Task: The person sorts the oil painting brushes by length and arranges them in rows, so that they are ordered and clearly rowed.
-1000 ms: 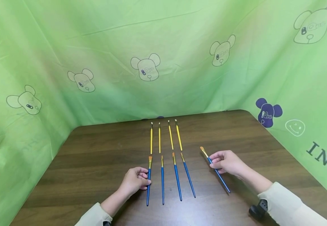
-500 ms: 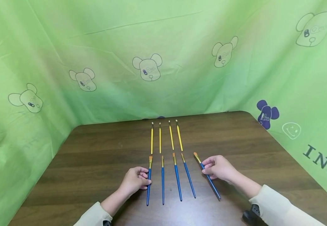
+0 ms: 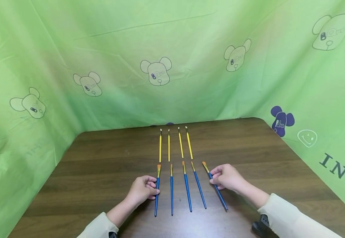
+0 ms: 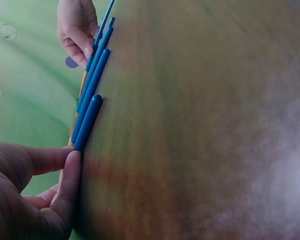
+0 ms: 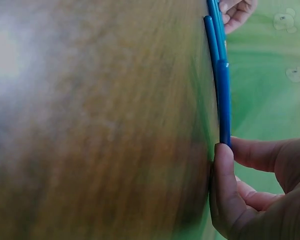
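My left hand (image 3: 142, 190) pinches the handle of the leftmost blue-handled paintbrush (image 3: 158, 181), which has a wide orange flat tip. In the left wrist view, thumb and finger meet on that blue handle (image 4: 91, 117). Three more blue paintbrushes, a thin one (image 3: 171, 193), a flat-tipped one (image 3: 187, 190) and a slanted one (image 3: 199, 188), lie to its right. At the right of this row my right hand (image 3: 227, 178) pinches another blue paintbrush (image 3: 220, 195), tilted with its orange tip to the left. Whether that brush touches the table cannot be told.
Behind the blue row lie several yellow-handled paintbrushes (image 3: 169, 145) with pale tips, roughly side by side. Everything rests on a brown wooden table (image 3: 101, 165). A green cloth (image 3: 115, 99) with bear drawings hangs along the table's back and sides.
My right hand has brought its paintbrush leftward and a little nearer to me, close to the blue row. The left hand has stayed on its brush.
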### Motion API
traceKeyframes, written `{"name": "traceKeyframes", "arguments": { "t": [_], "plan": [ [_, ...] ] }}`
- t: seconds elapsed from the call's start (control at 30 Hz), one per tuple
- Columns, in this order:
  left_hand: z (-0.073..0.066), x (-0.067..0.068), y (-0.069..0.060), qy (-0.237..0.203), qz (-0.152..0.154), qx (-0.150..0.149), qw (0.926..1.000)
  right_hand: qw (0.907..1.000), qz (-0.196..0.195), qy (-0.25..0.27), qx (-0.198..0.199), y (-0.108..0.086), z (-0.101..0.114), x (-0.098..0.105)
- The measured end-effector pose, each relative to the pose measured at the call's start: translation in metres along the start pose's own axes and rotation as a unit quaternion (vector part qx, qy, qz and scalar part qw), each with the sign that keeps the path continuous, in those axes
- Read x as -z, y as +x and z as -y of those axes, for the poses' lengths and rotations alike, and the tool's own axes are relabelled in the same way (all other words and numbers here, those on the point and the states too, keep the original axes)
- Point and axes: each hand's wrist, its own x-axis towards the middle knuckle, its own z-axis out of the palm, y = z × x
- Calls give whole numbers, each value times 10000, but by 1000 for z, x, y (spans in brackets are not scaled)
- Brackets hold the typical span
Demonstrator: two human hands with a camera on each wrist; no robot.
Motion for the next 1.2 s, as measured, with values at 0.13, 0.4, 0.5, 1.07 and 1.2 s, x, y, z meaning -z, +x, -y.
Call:
{"name": "traceKeyframes", "arguments": {
  "t": [0.13,0.4,0.5,1.07,1.2],
  "plan": [
    [1,0,0,-17,10,-20,10000,10000,-9,-86,35,2,0,0],
    [2,0,1,-33,35,-45,10000,9998,-41,-168,54,2,-1,-3],
    [4,1,1,-5,34,-35,10000,9997,-56,-225,85,2,-1,-4],
    [5,-1,2,-14,-40,-38,10000,9994,-130,-331,-4,4,-1,-6],
    [4,-1,2,-3,-43,-48,10000,9994,-121,-328,-12,3,-1,-5]
  ]
}}
